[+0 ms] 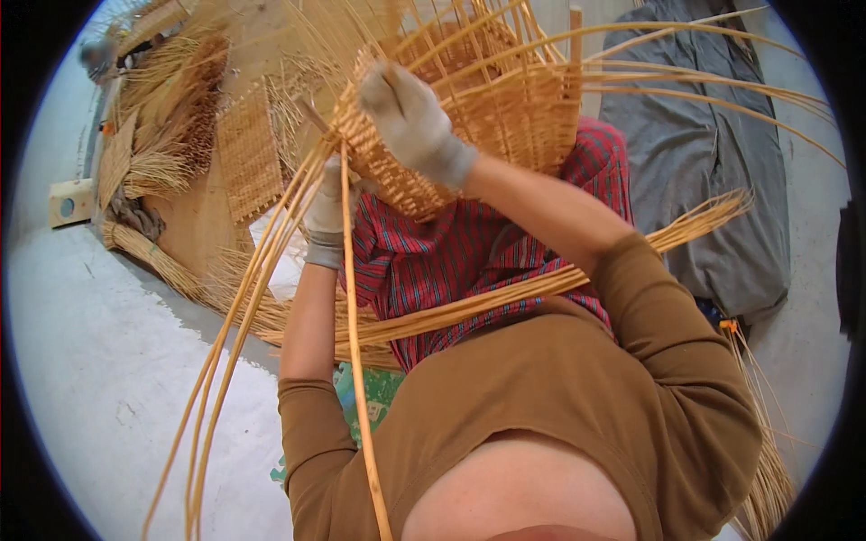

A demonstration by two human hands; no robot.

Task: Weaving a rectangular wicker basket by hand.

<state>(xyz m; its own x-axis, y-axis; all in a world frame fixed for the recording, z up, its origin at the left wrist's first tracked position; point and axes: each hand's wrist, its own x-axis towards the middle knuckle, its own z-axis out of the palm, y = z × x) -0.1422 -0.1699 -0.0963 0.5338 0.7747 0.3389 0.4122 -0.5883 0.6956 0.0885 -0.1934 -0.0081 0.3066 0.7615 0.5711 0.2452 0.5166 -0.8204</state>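
A half-woven wicker basket (505, 126) is tilted on my lap, with long pale rods fanning out from its rim. My right hand (401, 113), in a light grey work glove, is closed over the basket's left wall near the rim, its fingertips partly hidden. Below the basket's left corner, my gloved left hand (325, 207) is closed around a thick wicker rod (353, 316) that runs down toward my chest. Part of its grip is hidden behind that rod. Several thinner rods (248, 311) hang beside it, bending down to the lower left.
A bundle of rods (505, 293) lies across my lap. To the left are a flat woven panel (248, 153), piled wicker stalks (180, 108) and a wooden block with a hole (70, 204). A grey cover (713, 153) lies at right, with another stalk bundle (767, 469) below it.
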